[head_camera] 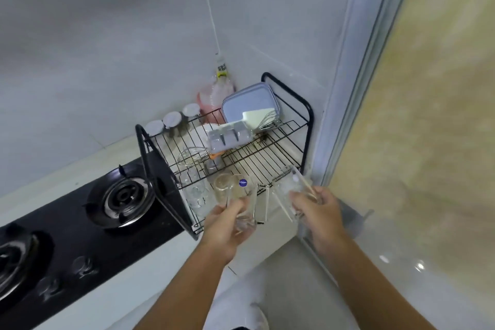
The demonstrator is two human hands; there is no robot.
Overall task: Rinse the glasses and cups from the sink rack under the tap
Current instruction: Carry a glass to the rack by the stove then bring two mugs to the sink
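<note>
A black wire rack [308,115] stands on the counter in the corner. My left hand [227,225] grips a clear glass with a blue sticker [238,190] in front of the rack's lower shelf. My right hand [318,214] grips another clear glass [292,185], tilted, just right of the first. More clear glasses [197,193] stand on the lower shelf at the left. No tap or sink is in view.
A black gas hob [120,195] lies left of the rack, with two glasses [83,266] standing on its front. The rack's top shelf holds a grey tray [230,136], lidded boxes [249,104] and whisks [191,155]. Jars [171,120] and bottles [217,91] stand behind. A sliding door frame [348,88] rises at the right.
</note>
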